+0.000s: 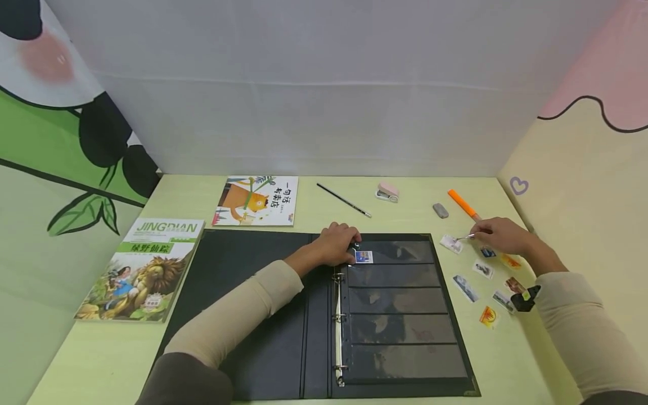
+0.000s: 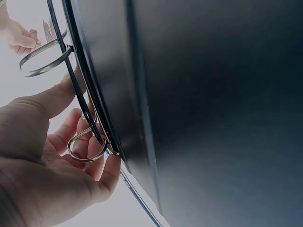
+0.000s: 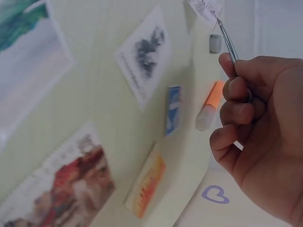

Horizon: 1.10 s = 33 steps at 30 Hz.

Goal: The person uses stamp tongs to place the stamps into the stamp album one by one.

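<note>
My right hand (image 1: 501, 235) pinches metal tweezers (image 3: 229, 42) between thumb and fingers. Their tips meet a pale stamp (image 1: 451, 243) at the upper right of the table; whether they grip it cannot be told. My left hand (image 1: 335, 244) rests at the top of an open black stamp album (image 1: 258, 315), by the rings (image 2: 87, 144). Its fingers are relaxed against the page's upper left corner. Beside its thumb, a blue stamp (image 1: 364, 257) sits in the top row of the clear-pocket page (image 1: 400, 304). Several loose stamps (image 3: 144, 56) lie below the right hand.
Left of the album lies a lion-cover book (image 1: 142, 270); behind it, a picture book (image 1: 256, 201). A pencil (image 1: 344, 200), pink stapler (image 1: 387, 192), grey eraser (image 1: 440, 210) and orange marker (image 1: 462, 203) lie along the back. Walls bound the table behind and at both sides.
</note>
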Tool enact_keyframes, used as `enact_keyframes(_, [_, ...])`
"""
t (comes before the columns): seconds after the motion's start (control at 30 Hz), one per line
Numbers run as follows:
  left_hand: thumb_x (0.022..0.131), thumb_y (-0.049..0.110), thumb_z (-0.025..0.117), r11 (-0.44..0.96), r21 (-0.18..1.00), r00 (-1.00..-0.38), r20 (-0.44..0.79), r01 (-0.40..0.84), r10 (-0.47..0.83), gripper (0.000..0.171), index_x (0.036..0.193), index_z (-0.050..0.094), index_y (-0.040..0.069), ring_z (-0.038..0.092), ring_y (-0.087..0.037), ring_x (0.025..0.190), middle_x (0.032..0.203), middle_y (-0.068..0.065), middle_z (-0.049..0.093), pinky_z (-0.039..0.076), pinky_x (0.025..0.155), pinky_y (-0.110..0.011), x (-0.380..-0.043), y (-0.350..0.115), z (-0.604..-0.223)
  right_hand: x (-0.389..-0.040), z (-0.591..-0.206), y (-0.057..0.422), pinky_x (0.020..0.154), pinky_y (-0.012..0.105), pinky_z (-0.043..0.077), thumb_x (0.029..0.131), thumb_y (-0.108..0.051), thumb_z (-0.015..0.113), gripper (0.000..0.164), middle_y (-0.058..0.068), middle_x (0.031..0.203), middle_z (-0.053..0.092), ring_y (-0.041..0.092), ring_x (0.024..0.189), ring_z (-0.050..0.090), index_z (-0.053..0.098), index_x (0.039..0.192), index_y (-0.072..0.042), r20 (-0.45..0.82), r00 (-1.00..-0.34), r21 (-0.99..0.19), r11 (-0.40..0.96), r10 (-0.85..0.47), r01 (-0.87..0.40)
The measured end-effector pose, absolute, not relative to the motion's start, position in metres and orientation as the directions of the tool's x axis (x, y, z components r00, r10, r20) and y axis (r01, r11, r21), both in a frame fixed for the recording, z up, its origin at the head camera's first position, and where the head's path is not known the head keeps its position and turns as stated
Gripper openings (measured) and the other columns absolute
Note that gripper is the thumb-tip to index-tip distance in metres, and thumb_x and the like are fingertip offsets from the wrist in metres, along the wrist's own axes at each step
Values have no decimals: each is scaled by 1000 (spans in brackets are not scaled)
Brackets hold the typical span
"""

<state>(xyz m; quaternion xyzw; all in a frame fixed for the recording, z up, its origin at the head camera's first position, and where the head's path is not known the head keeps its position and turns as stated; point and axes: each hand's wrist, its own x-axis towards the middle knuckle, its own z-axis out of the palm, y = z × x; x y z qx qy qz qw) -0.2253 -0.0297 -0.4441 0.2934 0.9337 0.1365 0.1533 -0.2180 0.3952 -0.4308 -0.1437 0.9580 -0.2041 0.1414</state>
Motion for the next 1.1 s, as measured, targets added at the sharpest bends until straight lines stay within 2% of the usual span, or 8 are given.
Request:
enact_keyframes(0.23, [84,33,73,791,329,-781,-200,516,592,48,125,55,18,45,-26,119,124,-3,56,39,98,-45,-228,-30,-443,-227,-415,381,63,27,36,100,-20,49,22,8,86,62,9,68,43,67,101,-8,-140,-926,-437,861,-351,-261])
enact_keyframes(0.47, [83,32,74,790,343,-783,-199,508,589,47,123,55,18,45,-25,115,122,-3,56,38,97,-45,-230,-31,-445,-248,-414,342,67,31,38,100,-19,48,23,13,95,67,13,71,46,67,104,-6,-93,-909,-443,835,-406,-327])
enact_keyframes(0.57, [83,32,74,787,348,-780,-199,510,594,46,122,54,18,45,-24,113,120,-2,56,38,96,-44,-229,-30,-446,-255,-417,322,62,30,35,100,-18,49,22,13,85,64,10,60,41,68,104,-7,-74,-898,-452,818,-433,-357])
enact_keyframes(0.67, [83,33,74,784,348,-777,-198,514,597,45,121,54,19,45,-23,112,119,-1,56,38,95,-43,-230,-30,-447,-262,-422,302,58,28,34,99,-18,51,20,8,75,61,8,54,38,69,102,-9,-53,-880,-449,798,-472,-401])
enact_keyframes(0.77, [83,33,75,784,345,-778,-193,516,598,45,121,54,19,45,-23,112,118,-1,56,38,95,-43,-229,-29,-447,-267,-427,285,58,28,34,98,-17,52,19,4,69,58,9,53,36,70,100,-11,-72,-848,-441,779,-526,-446])
enact_keyframes(0.93, [83,32,75,779,350,-776,-190,519,602,45,121,54,19,45,-23,113,117,-1,56,39,95,-43,-227,-29,-448,-268,-430,267,65,27,39,97,-16,53,18,-4,74,62,8,63,46,70,94,-17,-184,-773,-382,769,-607,-513])
enact_keyframes(1.1, [83,32,75,784,345,-781,-186,516,596,46,121,54,19,45,-24,113,118,-2,56,38,96,-44,-228,-30,-447,-265,-427,260,66,27,39,96,-15,53,17,-6,74,57,8,66,47,69,92,-18,-260,-719,-376,753,-645,-540])
